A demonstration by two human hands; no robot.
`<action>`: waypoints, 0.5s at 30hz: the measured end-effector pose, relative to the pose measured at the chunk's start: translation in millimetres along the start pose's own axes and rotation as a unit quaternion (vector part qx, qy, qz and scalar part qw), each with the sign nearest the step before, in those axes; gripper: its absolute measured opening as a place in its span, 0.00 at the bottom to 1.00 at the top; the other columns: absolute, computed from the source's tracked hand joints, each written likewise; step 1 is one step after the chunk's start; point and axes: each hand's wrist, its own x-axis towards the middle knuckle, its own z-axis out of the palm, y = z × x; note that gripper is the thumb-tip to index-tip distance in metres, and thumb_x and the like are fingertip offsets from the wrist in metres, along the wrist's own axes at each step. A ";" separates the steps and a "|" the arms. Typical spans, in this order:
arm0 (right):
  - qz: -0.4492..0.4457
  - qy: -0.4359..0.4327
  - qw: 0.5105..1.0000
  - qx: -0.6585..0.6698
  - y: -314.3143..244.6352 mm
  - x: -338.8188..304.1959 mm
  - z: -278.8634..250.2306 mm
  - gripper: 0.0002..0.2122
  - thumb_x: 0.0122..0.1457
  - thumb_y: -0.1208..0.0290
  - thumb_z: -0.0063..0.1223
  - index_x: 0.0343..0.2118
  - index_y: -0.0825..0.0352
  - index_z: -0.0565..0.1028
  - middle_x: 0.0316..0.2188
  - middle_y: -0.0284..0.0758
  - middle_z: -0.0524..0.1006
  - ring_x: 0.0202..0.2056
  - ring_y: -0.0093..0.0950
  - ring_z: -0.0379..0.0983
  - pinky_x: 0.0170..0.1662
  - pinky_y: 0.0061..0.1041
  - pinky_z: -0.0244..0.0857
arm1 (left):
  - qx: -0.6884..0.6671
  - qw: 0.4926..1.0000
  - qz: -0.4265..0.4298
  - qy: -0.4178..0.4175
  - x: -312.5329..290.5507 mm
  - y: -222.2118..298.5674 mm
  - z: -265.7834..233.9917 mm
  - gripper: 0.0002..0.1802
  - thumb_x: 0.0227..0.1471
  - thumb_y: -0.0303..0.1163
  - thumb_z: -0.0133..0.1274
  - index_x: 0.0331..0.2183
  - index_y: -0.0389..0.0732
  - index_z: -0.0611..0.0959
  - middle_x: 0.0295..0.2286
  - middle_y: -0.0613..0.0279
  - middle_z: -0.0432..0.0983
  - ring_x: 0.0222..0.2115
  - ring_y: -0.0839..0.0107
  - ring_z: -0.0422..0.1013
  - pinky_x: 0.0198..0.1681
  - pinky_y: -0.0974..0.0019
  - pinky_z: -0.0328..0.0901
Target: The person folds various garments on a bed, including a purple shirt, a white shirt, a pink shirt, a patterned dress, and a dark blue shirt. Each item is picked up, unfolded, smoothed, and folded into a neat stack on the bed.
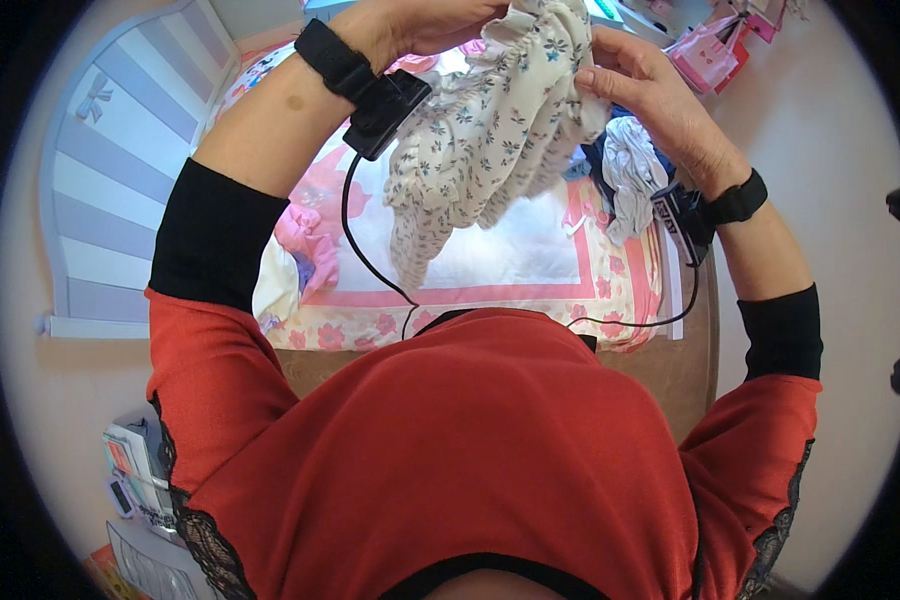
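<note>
Held up in front of me is a white garment (490,130) with small blue-green flowers and gathered, ruffled edges; its exact kind does not show. My left hand (445,22) grips it near the top, with the fingertips partly hidden by the cloth and the frame's upper edge. On the other side, my right hand (650,88) pinches the garment, thumb on the front and fingers partly behind. The lower part of the cloth hangs loose over the bed.
A flowered bedspread (460,298) covers the bed below. Pink clothing (310,240) lies on its left, a whitish garment (632,170) and dark clothes on its right. A striped headboard (120,190) stands left. Pink bags (708,55) hang far right. Cables (355,235) run from my wrist devices.
</note>
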 end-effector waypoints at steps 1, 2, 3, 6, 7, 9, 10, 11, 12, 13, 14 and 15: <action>-0.007 -0.002 1.000 0.024 3.5 2.8 1.0 0.24 0.60 0.62 0.60 0.58 0.64 0.71 0.49 0.30 0.77 0.49 0.21 0.73 0.54 0.24 0.65 | 0.000 1.000 0.003 0.003 -1.3 1.7 0.5 0.07 0.62 0.25 0.48 0.42 0.37 0.77 0.35 0.63 0.78 0.36 0.74 0.76 0.42 0.70 0.71; -0.013 -0.003 0.999 0.049 5.7 1.0 1.6 0.24 0.60 0.62 0.60 0.57 0.65 0.71 0.49 0.31 0.77 0.49 0.21 0.73 0.54 0.24 0.65 | 0.000 1.000 -0.010 0.016 -2.2 2.2 3.1 0.07 0.62 0.24 0.49 0.42 0.38 0.77 0.35 0.62 0.78 0.36 0.74 0.76 0.42 0.70 0.71; -0.019 -0.004 0.997 0.075 7.6 2.9 1.5 0.24 0.60 0.63 0.60 0.57 0.66 0.70 0.49 0.31 0.77 0.49 0.21 0.73 0.54 0.24 0.65 | -0.010 1.000 -0.014 0.018 -3.5 2.0 4.4 0.07 0.61 0.24 0.49 0.42 0.38 0.77 0.35 0.63 0.78 0.36 0.74 0.76 0.42 0.70 0.71; 0.004 -0.029 0.991 0.132 9.2 -0.8 -3.5 0.19 0.60 0.64 0.60 0.51 0.69 0.75 0.43 0.33 0.80 0.44 0.21 0.76 0.50 0.22 0.68 | -0.020 0.999 -0.019 0.024 -3.5 -4.1 13.0 0.08 0.61 0.22 0.49 0.42 0.39 0.77 0.36 0.63 0.77 0.37 0.74 0.76 0.42 0.71 0.71; -0.010 -0.070 0.986 0.154 9.2 -2.6 -4.0 0.17 0.60 0.63 0.60 0.48 0.68 0.77 0.40 0.34 0.81 0.41 0.22 0.77 0.48 0.22 0.70 | -0.025 0.999 -0.014 0.020 -3.7 -6.1 15.2 0.08 0.61 0.22 0.48 0.43 0.39 0.77 0.36 0.63 0.77 0.37 0.74 0.75 0.42 0.71 0.70; 0.026 -0.083 0.986 0.143 7.4 -6.2 -4.2 0.18 0.62 0.63 0.57 0.50 0.69 0.75 0.44 0.32 0.80 0.44 0.20 0.76 0.51 0.22 0.69 | -0.033 0.999 -0.006 0.012 -2.1 -11.0 19.5 0.08 0.61 0.22 0.48 0.43 0.39 0.77 0.37 0.63 0.77 0.38 0.74 0.75 0.43 0.71 0.70; 0.030 -0.086 0.984 0.153 5.4 -9.2 -3.0 0.19 0.62 0.62 0.57 0.51 0.69 0.74 0.44 0.32 0.80 0.44 0.20 0.76 0.51 0.22 0.69 | -0.057 0.998 -0.003 -0.004 -1.9 -13.5 21.5 0.09 0.61 0.21 0.47 0.43 0.38 0.77 0.38 0.63 0.77 0.38 0.74 0.75 0.43 0.71 0.70; 0.035 -0.090 0.982 0.165 2.6 -12.1 -1.3 0.19 0.62 0.62 0.57 0.52 0.69 0.74 0.45 0.32 0.79 0.44 0.21 0.76 0.51 0.23 0.69 | -0.070 0.998 0.002 -0.003 -1.1 -15.0 22.1 0.09 0.61 0.21 0.47 0.43 0.38 0.77 0.38 0.63 0.77 0.38 0.73 0.75 0.44 0.71 0.70; 0.045 -0.080 0.978 0.187 -0.6 -15.5 1.9 0.19 0.64 0.62 0.54 0.53 0.69 0.72 0.46 0.32 0.79 0.44 0.20 0.76 0.50 0.23 0.71 | -0.082 0.997 0.008 -0.001 -1.2 -17.1 23.7 0.09 0.61 0.21 0.47 0.43 0.38 0.77 0.38 0.62 0.77 0.38 0.73 0.75 0.44 0.71 0.70; 0.057 -0.069 0.972 0.217 -4.2 -17.6 4.2 0.19 0.65 0.63 0.54 0.53 0.69 0.72 0.46 0.33 0.79 0.44 0.20 0.77 0.49 0.23 0.71 | -0.096 0.995 0.014 0.000 -0.8 -18.8 23.9 0.09 0.61 0.21 0.46 0.43 0.38 0.77 0.38 0.62 0.77 0.38 0.73 0.75 0.44 0.70 0.70; 0.065 -0.048 0.967 0.243 -8.8 -24.6 7.7 0.18 0.65 0.63 0.53 0.53 0.69 0.72 0.45 0.33 0.79 0.44 0.20 0.77 0.48 0.22 0.72 | -0.110 0.994 0.017 -0.004 -1.1 -20.4 24.7 0.09 0.61 0.21 0.46 0.43 0.37 0.77 0.38 0.61 0.77 0.39 0.72 0.75 0.44 0.70 0.70; 0.086 -0.015 0.962 0.257 -13.6 -31.3 9.3 0.18 0.66 0.63 0.52 0.54 0.68 0.72 0.45 0.33 0.79 0.44 0.20 0.77 0.48 0.22 0.73 | -0.107 0.994 0.015 -0.001 -0.9 -22.6 25.0 0.09 0.61 0.21 0.46 0.43 0.38 0.77 0.39 0.61 0.77 0.39 0.72 0.75 0.44 0.70 0.71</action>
